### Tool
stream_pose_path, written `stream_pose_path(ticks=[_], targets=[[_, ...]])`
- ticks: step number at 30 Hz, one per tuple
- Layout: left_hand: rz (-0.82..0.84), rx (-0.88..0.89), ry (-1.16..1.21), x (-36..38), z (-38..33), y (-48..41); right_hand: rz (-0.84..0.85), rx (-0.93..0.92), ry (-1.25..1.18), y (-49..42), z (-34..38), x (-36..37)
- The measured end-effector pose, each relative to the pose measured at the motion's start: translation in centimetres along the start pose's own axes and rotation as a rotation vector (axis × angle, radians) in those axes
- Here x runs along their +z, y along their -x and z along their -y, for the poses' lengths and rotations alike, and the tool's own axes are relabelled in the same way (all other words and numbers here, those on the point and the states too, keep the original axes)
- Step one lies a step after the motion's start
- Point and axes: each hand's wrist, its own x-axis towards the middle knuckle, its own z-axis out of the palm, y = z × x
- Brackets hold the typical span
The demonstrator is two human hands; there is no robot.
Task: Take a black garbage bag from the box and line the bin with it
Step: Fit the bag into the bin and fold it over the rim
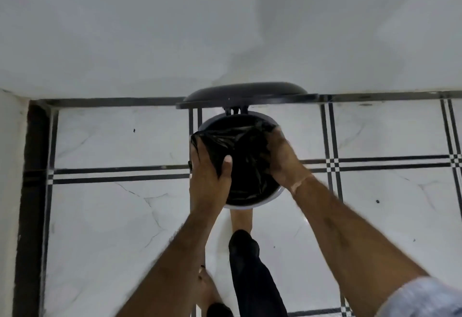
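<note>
A round bin (pixel 252 206) with a pale rim stands on the tiled floor against the wall, its dark lid (pixel 245 91) tipped up and open. A black garbage bag (pixel 246 156) hangs crumpled inside the bin's mouth. My left hand (pixel 208 174) grips the bag's edge at the left rim, thumb pressed on the plastic. My right hand (pixel 283 159) holds the bag at the right rim, fingers tucked into its folds. The box is not in view.
A white wall (pixel 225 29) rises right behind the bin. White floor tiles (pixel 112 216) with black lines spread all around. My foot (pixel 241 219) rests at the bin's base below its rim, my other foot (pixel 207 289) further back.
</note>
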Motion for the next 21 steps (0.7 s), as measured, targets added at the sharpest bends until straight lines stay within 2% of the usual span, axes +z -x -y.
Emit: stream_pose_path(ticks=[2,4,7,8,10,11,13,15,18,21], targets=[[-0.022,-0.008,0.006,1.0,0.5,-0.8,0.029,0.000,0.039,-0.9,-0.2,-1.1],[-0.019,0.043,-0.015,2.2,0.9,-1.5,0.056,-0.035,-0.058,-1.5,-0.1,-1.5],[0.158,-0.083,-0.016,4.2,1.3,-1.6,0.047,0.047,0.214,-1.0,-1.5,-1.4],[0.160,-0.135,0.037,4.4,1.3,-1.6,0.071,0.073,0.259,-1.0,-2.0,-1.3],[0.015,-0.144,0.163,3.9,1.5,-2.1,0.025,0.023,0.098,-0.9,-1.6,-1.0],[-0.052,-0.131,0.193,3.4,1.8,-2.5,-0.048,-0.040,-0.015,-0.8,-1.0,-1.2],[-0.104,-0.134,0.185,2.2,2.5,-3.3,-0.221,-0.151,-0.154,-1.2,0.3,-1.9],[-0.125,-0.128,0.123,0.9,2.9,-4.2,-0.304,-0.229,-0.184,-1.7,0.7,-2.5],[-0.146,-0.105,0.044,-0.5,3.5,-5.0,-0.333,-0.314,-0.067,-3.2,0.9,-3.7],[-0.122,-0.119,-0.042,-1.2,4.4,-6.0,-0.331,-0.487,0.300,-4.2,1.0,-5.0]])
